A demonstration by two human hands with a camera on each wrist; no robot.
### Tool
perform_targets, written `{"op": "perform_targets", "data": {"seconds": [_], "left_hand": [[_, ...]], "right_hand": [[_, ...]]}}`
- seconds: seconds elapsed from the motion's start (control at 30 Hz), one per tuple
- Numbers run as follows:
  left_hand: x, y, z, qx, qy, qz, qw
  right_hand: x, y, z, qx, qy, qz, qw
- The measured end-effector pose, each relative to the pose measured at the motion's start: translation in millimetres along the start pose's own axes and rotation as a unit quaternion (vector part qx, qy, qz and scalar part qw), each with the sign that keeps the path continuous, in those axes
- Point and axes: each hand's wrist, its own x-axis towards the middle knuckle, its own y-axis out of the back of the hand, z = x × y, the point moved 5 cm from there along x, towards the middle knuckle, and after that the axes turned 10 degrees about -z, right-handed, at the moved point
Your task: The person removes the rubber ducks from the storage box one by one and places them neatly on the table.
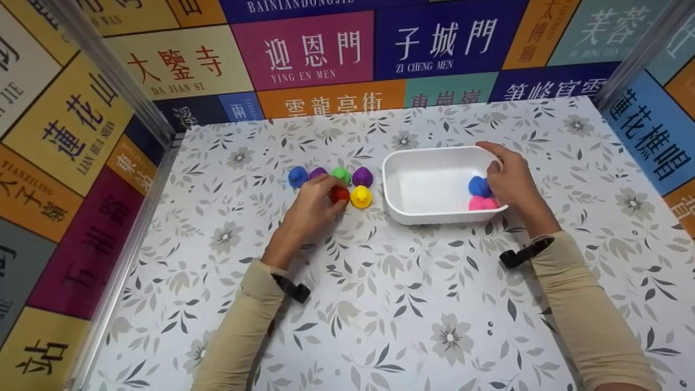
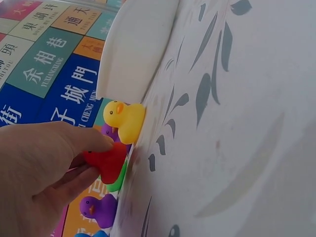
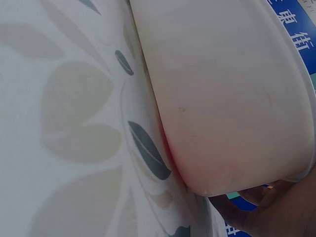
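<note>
My left hand (image 1: pixel 310 202) pinches a red rubber duck (image 2: pixel 109 163) between thumb and fingers, low over the table. A yellow duck (image 1: pixel 361 197) sits just to its right. Behind stand a green duck (image 1: pixel 341 174) and a purple duck (image 1: pixel 362 177). Farther left are another purple duck (image 1: pixel 317 172), partly covered by the hand, and a blue duck (image 1: pixel 297 177). My right hand (image 1: pixel 513 176) grips the right end of a white plastic tub (image 1: pixel 421 218), thumb over the rim. Inside, at that end, lie a blue duck (image 1: pixel 478 186) and something pink (image 1: pixel 482 204), partly hidden.
A white cloth with grey flowers and leaves covers the table (image 1: pixel 380 304). Panels with coloured blocks of lettering (image 1: pixel 315 49) rise along the back and both sides. Each wrist wears a black strap (image 1: pixel 293 288).
</note>
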Motion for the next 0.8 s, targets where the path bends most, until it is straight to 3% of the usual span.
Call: {"op": "perform_targets", "data": {"seconds": [0.43,0.8], "left_hand": [[0.4,-1.4,-1.7,0.000,0.001,-0.027,0.9996],[0.1,1.2,5.0,0.033,0.033,-0.027,0.9985]], "right_hand": [[1.5,0.1,0.6,0.006,-0.006,-0.003,1.000],[1.7,0.7,1.6,0.000,-0.003,-0.005,1.000]]}}
